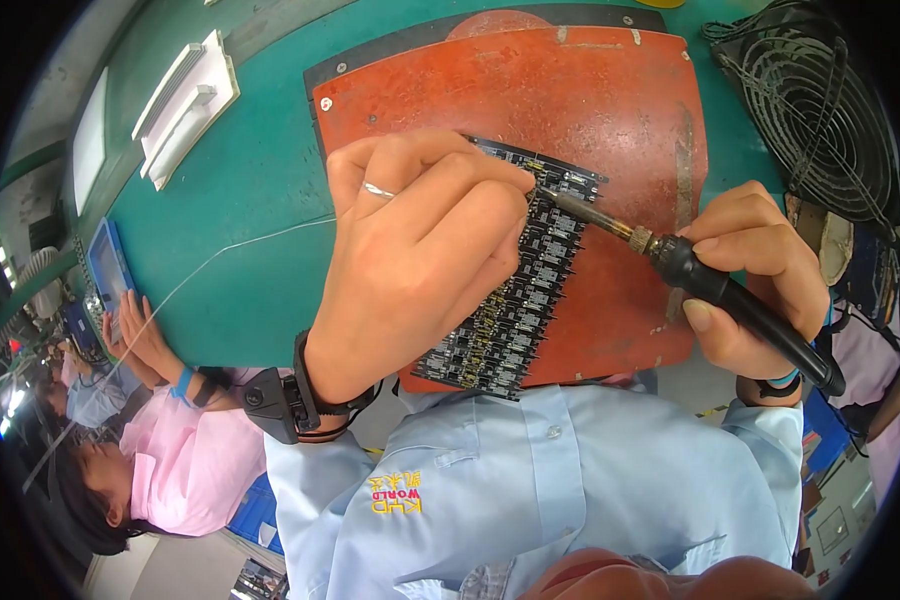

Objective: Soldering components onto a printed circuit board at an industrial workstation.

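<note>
A black panel of small circuit boards lies at a slant on the red work plate. My left hand is closed over the upper part of the panel, its fingers pinched on a thin solder wire that trails off to the left. From the right, my right hand grips a soldering iron by its black handle. The iron's metal tip reaches the panel's upper end beside my left fingertips. Whether tip and wire touch is hidden by the fingers. My left hand also covers the panel's upper left part.
A black fan with a wire guard stands at the far right. On the green table a white slotted holder lies at the far left. At left, a person in pink has hands by a blue-framed tray.
</note>
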